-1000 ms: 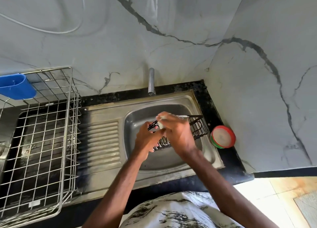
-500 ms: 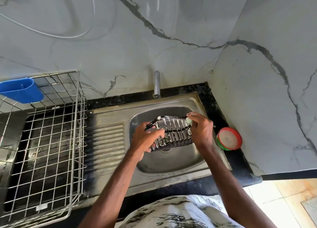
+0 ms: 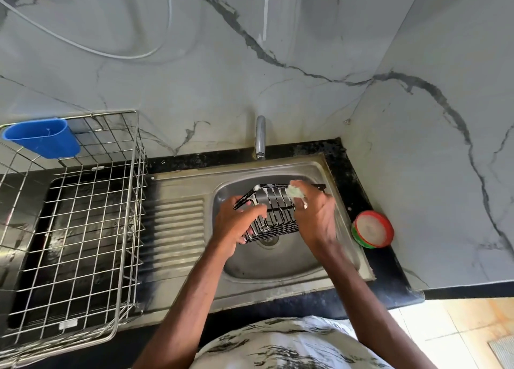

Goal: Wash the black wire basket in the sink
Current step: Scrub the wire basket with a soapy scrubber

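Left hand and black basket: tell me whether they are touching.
Touching. Head view: the left hand grips the basket's left end, fingers curled round its wires, while the right hand presses a sponge to it.

Basket [image 3: 279,219] between left hand [image 3: 236,225] and right hand [image 3: 317,221]

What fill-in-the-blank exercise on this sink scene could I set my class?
The cup hooked on the dish rack is ____ in colour.
The right hand presses a pale pad on the ____ wire basket, held by the left hand over the sink.
The round tub stands to the ____ of the sink.
Missing words: blue; black; right.
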